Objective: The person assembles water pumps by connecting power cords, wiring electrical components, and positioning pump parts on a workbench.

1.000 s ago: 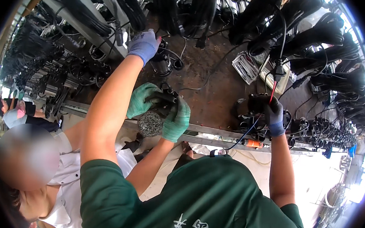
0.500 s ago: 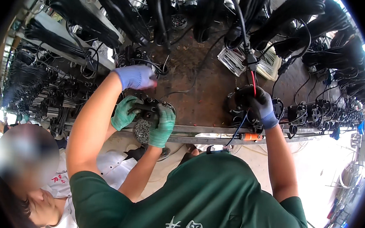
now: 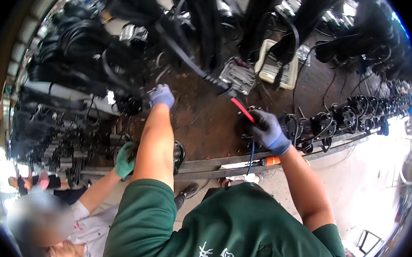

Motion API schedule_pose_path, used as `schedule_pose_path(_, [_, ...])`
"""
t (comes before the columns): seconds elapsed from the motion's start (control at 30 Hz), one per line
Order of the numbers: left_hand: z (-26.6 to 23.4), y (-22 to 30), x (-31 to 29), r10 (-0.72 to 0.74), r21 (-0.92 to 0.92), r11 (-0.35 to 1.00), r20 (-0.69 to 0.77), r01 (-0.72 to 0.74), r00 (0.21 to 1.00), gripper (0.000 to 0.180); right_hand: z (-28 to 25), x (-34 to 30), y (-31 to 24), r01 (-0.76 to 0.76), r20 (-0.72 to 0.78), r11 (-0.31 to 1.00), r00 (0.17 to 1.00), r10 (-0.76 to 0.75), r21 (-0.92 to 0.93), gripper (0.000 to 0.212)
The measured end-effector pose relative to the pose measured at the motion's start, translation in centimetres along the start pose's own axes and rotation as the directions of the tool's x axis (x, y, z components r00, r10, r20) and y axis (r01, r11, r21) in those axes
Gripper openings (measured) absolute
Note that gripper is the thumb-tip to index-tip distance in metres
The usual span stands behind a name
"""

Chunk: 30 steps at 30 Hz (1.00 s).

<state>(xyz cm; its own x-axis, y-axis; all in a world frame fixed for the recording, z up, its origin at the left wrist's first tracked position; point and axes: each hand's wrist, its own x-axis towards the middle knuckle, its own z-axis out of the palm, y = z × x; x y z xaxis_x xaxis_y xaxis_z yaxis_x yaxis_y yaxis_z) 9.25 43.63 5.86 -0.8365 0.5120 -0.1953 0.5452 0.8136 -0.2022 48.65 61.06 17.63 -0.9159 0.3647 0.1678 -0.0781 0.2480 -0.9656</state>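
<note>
My left hand (image 3: 162, 96), in a lavender glove, reaches over the table beside dark cylindrical parts. Its fingers are curled, and a thin pale wire (image 3: 161, 74) shows just beyond them; what they hold is hidden. My right hand (image 3: 271, 133), in a lavender glove with dark fingers, closes on the end of a red lead (image 3: 242, 110). That lead comes out of a thick black cable (image 3: 184, 56) slanting down from the upper left. Below the right hand a dark round motor part is mostly covered, and a blue wire (image 3: 252, 155) hangs past the table edge.
A pale tray (image 3: 265, 51) and a pack of metal rods (image 3: 238, 74) lie at the back. Several motor parts (image 3: 345, 118) line the right edge. An orange-handled tool (image 3: 271, 161) rests at the front rail. At left, a co-worker's green glove (image 3: 125, 160) touches the row of parts.
The view has shifted. My left arm has stretched further out over the table, while my right hand stays at the red lead. The co-worker's green gloves have left the motor part near the front edge.
</note>
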Motion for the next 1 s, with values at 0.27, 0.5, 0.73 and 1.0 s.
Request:
schedule_pose_path(0.27, [8.0,-4.8,0.2,0.028,0.138,0.990,-0.329,0.019,0.944,0.040,0.2,0.2,1.4,0.130,0.074,0.987,0.990,-0.123,-0.097,0.026])
schedule_pose_path(0.5, [11.8,-0.9,0.7,0.060,-0.124,0.989,-0.191,-0.084,0.980,0.072,-0.7,-0.5,3.0,0.117,-0.086,0.975,0.987,-0.135,-0.190,0.029])
schedule_pose_path(0.73, [17.1,-14.1,12.4,-0.250,-0.619,0.779,-0.453,-0.100,0.856,0.045,0.4,-0.4,0.6,0.180,-0.014,0.982,0.983,-0.181,-0.058,0.029])
schedule_pose_path(1.0, [6.6,1.2,14.8,-0.248,-0.996,-0.080,-0.020,-0.041,0.968,0.039,-0.9,-0.6,3.5,0.044,-0.017,0.991,0.999,-0.047,-0.126,0.025])
